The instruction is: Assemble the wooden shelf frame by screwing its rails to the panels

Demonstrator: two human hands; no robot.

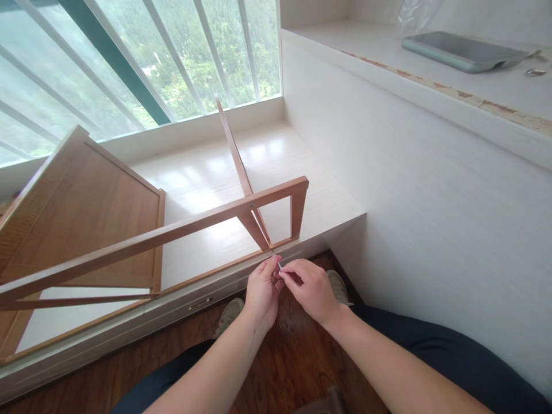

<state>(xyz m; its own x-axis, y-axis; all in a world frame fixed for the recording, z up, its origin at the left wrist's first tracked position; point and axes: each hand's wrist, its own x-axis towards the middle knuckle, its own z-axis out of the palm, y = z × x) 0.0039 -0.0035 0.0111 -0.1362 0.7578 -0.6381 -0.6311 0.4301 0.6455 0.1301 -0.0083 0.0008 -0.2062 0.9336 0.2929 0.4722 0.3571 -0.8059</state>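
Note:
My left hand [264, 290] and my right hand [311, 287] meet at the front edge of the window seat. Both are closed in a pinch. Between their fingertips shows a thin metal rod [280, 266], perhaps a screw or hex key; its exact kind is too small to make out. A tiny metal tip pokes up beyond the left fingers, close to the foot of a wooden frame [172, 233]. This brown frame lies on its side on the seat, with a crossbar [235, 149] reaching back toward the window. A screw head [251, 205] sits in its upper rail.
A wooden panel [99, 213] leans at the left of the pale window seat [284, 144]. To the right, a white ledge [366, 37] holds a phone [468, 50], a clear plastic bag [416, 16] and a small metal piece [535, 72]. Barred windows stand behind.

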